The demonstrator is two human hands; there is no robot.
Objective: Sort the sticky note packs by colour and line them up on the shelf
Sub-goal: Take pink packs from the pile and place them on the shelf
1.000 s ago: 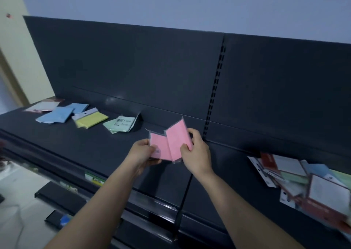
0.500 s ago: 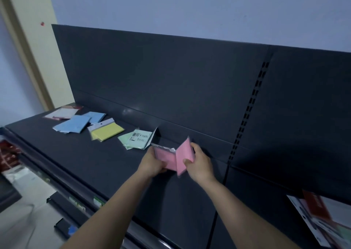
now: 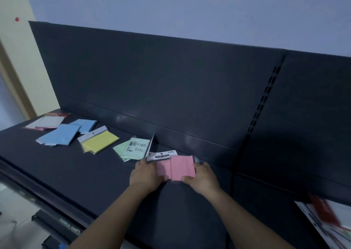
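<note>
Here we see two bare hands over a dark shelf (image 3: 76, 172), each holding one of two pink sticky note packs. The left hand (image 3: 146, 174) grips the left pink pack (image 3: 163, 170), its fingers curled over the near left edge; this pack's white header card, printed "STICKY NOTE", points toward the back panel (image 3: 171, 87). The right hand (image 3: 203, 180) pinches the right pink pack (image 3: 182, 168) at its right side, with the thumb on the lower corner. The two packs overlap, the right one lying over the left, low over the shelf just in front of the back panel; we cannot tell whether they touch the shelf. To their left, we count four colour groups laid flat in a row. Nearest are the green packs (image 3: 133, 150), at least two stacked, with a barcode label on top. Next comes one yellow pack (image 3: 100, 141) with a pale header. Beyond it lie two blue packs (image 3: 60, 134), partly overlapping, and farthest left are the pale packs (image 3: 49, 122), whose number we cannot make out. A blurred heap (image 3: 326, 220) of mixed packs lies at the lower right, well apart from the row.
</note>
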